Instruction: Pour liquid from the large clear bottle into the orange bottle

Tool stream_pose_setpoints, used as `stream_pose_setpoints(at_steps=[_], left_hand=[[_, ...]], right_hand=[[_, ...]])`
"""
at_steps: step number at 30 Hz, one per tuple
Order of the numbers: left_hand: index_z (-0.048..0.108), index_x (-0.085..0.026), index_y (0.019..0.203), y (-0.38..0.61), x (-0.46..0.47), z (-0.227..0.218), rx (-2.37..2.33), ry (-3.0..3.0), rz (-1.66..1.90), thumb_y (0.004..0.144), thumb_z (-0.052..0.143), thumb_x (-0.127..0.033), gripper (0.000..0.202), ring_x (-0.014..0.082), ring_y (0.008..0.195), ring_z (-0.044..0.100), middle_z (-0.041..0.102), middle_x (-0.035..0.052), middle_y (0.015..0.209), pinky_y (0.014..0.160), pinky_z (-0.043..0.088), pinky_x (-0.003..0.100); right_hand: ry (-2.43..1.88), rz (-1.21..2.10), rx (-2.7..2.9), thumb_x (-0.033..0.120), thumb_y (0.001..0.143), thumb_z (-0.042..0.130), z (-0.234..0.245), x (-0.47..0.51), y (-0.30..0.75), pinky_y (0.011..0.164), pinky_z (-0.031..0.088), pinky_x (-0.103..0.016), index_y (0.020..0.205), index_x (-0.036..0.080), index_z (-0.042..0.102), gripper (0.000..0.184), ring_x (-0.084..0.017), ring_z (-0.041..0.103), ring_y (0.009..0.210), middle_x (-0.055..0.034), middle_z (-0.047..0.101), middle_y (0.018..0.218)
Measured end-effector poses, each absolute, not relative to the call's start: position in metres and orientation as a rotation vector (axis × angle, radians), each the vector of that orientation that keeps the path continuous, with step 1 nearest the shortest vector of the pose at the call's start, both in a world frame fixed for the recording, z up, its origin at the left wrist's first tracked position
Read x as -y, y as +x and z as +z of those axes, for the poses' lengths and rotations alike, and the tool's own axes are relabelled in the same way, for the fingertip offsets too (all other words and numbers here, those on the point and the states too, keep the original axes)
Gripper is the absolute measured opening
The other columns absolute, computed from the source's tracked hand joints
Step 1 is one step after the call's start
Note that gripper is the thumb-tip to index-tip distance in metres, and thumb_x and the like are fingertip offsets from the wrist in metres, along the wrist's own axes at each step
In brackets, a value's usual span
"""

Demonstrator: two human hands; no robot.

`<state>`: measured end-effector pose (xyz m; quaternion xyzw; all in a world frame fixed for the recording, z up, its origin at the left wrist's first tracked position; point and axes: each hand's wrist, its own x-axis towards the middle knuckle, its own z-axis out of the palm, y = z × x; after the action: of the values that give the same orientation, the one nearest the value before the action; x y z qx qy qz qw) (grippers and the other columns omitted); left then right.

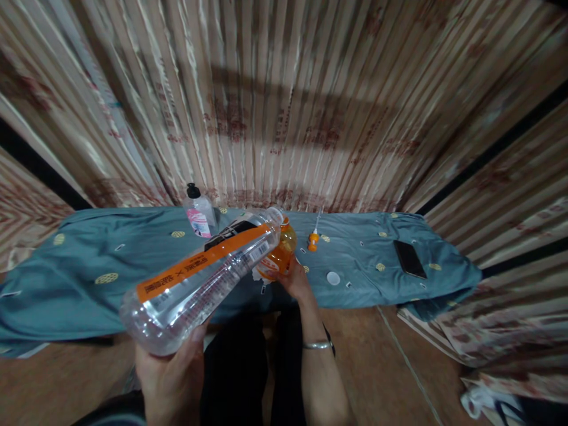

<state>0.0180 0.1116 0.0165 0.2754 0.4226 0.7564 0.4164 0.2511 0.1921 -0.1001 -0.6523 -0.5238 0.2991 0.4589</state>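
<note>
In the head view my left hand [171,378] is wrapped round the lower end of a large clear plastic bottle [208,275] with an orange and silver label. The bottle is tilted, its uncapped mouth up and to the right, over a smaller orange bottle [277,257]. My right hand [295,281] grips this orange bottle from the near right side. The large bottle's neck hides part of it, and I cannot tell whether the two mouths touch. An orange spray or pump top with a clear tube [313,241] lies just right of them.
A blue-green patterned cloth [146,242] covers the table. On it stand a clear bottle with a black cap and pink label [197,214] at the back left, a white round lid [333,278] and a dark phone [409,258] at the right. Curtains [266,106] hang behind.
</note>
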Motion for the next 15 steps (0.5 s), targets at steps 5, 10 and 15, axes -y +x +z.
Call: stream_pose_setpoints(at_steps=[5, 10, 15], left_hand=[[0.080, -0.030, 0.135, 0.0183, -0.1096, 0.0184, -1.063, 0.734, 1.895, 0.046, 0.112, -0.036, 0.095, 0.0461, 0.153, 0.058, 0.071, 0.0106, 0.156, 0.113, 0.063, 0.057], [0.082, -0.030, 0.124, 0.0182, -0.1109, 0.0141, -1.065, 0.755, 1.891, 0.049, 0.111, -0.039, 0.081, 0.0444, 0.144, 0.067, 0.075, 0.0095, 0.148, 0.113, 0.062, 0.060], [0.083, -0.026, 0.112, 0.0178, -0.1111, 0.0149, -1.041, 0.751, 1.906, 0.049, 0.112, -0.038, 0.070, 0.0425, 0.127, 0.076, 0.079, 0.0105, 0.140, 0.111, 0.063, 0.065]], right_hand=[[-1.611, 0.757, 1.289, 0.043, 0.078, 0.100, -0.1011, -0.1925, 0.2523, 0.105, 0.068, -0.053, 0.135, 0.025, 0.069, 0.067, -0.039, 0.083, 0.124, -0.0120, 0.086, 0.130], [-1.605, 0.763, 1.291, 0.046, 0.080, 0.098, -0.1059, -0.1929, 0.2542, 0.106, 0.067, -0.053, 0.135, 0.026, 0.067, 0.067, -0.038, 0.084, 0.123, -0.0114, 0.087, 0.131], [-1.593, 0.761, 1.298, 0.051, 0.081, 0.096, -0.1089, -0.1936, 0.2551, 0.104, 0.068, -0.053, 0.134, 0.026, 0.067, 0.066, -0.037, 0.085, 0.121, -0.0095, 0.088, 0.130]])
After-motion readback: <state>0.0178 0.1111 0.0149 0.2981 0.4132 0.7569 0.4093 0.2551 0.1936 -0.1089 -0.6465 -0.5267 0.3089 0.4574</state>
